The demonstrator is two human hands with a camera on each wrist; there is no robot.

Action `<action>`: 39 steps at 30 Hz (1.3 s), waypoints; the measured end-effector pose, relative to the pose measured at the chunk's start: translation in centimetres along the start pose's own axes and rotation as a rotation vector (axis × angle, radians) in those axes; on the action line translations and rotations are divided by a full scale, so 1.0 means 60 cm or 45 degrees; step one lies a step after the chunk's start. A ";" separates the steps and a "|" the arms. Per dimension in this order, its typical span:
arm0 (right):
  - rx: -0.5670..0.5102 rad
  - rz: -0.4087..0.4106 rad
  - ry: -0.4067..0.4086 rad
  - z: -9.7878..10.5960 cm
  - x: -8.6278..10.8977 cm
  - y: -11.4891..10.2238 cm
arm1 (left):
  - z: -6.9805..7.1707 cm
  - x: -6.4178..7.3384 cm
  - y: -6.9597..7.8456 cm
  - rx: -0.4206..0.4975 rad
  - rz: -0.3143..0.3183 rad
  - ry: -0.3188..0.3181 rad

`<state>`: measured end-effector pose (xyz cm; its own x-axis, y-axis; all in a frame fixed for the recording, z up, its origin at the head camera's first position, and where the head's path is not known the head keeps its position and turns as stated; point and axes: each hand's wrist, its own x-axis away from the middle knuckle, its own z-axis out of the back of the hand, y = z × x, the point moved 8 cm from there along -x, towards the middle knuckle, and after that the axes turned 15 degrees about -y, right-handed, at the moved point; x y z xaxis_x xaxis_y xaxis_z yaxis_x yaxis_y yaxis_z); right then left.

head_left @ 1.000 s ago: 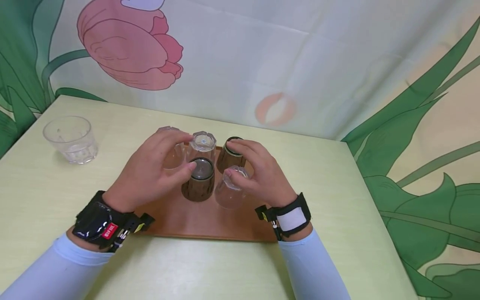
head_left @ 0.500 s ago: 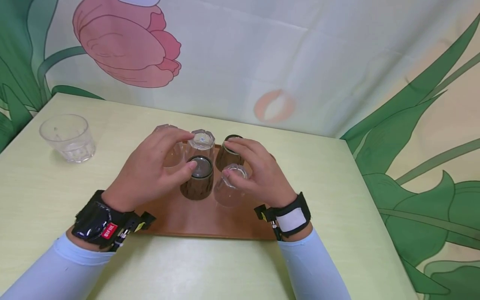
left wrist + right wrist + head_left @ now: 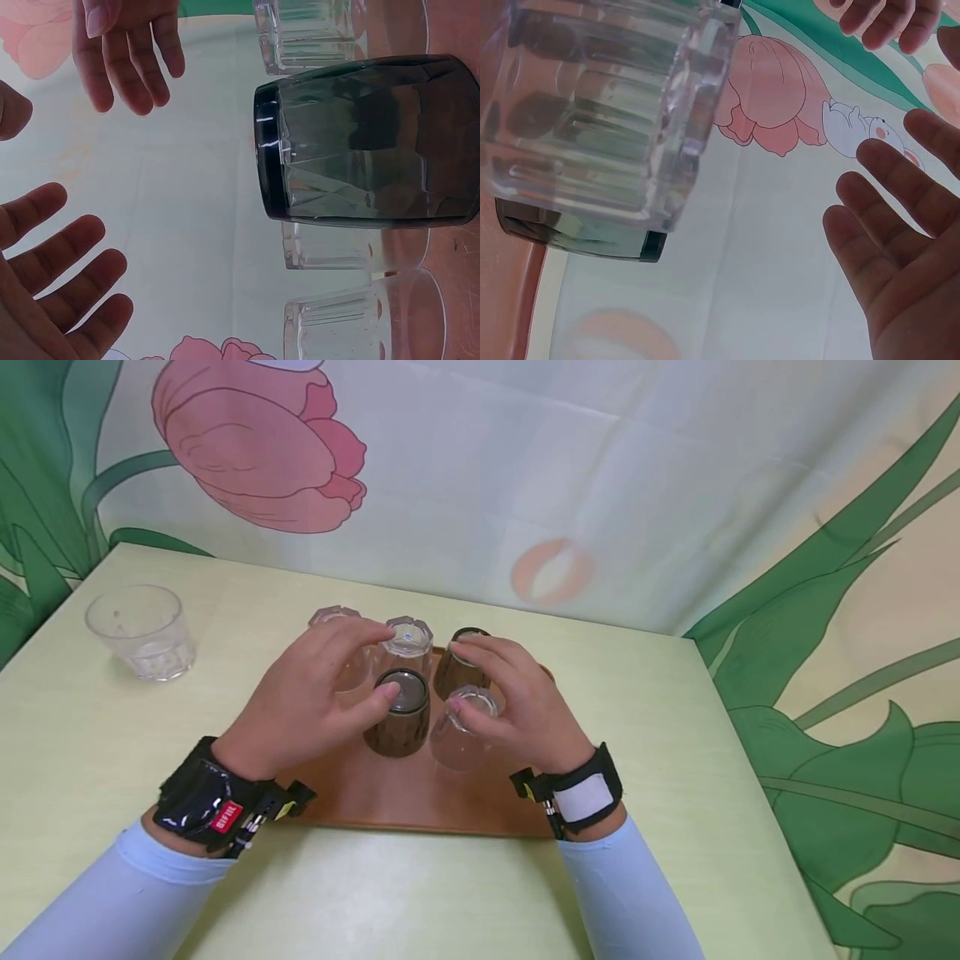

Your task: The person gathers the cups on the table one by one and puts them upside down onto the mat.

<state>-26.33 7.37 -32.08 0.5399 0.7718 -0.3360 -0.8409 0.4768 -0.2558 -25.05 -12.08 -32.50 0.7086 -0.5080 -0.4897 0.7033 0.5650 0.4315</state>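
Note:
Five-sided comparisons aside, several tumblers stand upside down on a brown tray (image 3: 420, 810) in the head view. A dark tumbler (image 3: 396, 735) is at the front, with a clear tumbler (image 3: 457, 752) to its right. Behind them are another dark tumbler (image 3: 450, 681) and two clear ones, the leftmost partly hidden. My left hand (image 3: 300, 693) hovers over the left side, fingers spread and relaxed. Over the right side hovers my right hand (image 3: 525, 710), fingers likewise loose. Both wrist views show a gap between the fingers and the tumblers, so neither hand holds anything.
An upright clear tumbler (image 3: 142, 639) stands off the tray on the left of the pale table (image 3: 637, 727). A curtain printed with flowers and leaves (image 3: 450, 485) hangs behind the table's back edge.

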 end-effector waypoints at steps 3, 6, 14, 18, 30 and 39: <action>-0.002 -0.002 -0.006 -0.001 -0.001 -0.001 | 0.003 0.000 -0.004 -0.013 0.010 0.009; 0.003 0.003 -0.013 -0.003 -0.002 -0.003 | 0.009 0.002 -0.011 -0.022 0.049 0.013; 0.049 0.049 0.010 -0.004 -0.002 -0.010 | 0.036 0.009 -0.032 -0.108 0.148 0.055; 0.049 0.061 0.006 -0.007 -0.002 -0.011 | 0.052 0.014 -0.042 -0.139 0.190 0.082; 0.072 0.068 -0.031 -0.019 -0.003 -0.012 | 0.099 0.031 -0.085 -0.267 0.336 0.175; 0.074 0.057 -0.057 -0.023 -0.004 -0.014 | 0.131 0.053 -0.125 -0.359 0.441 0.233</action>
<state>-25.69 6.22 -33.05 0.5008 0.8101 -0.3048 -0.8655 0.4643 -0.1879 -27.65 -23.07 -31.32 0.8591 -0.1503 -0.4892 0.3665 0.8478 0.3832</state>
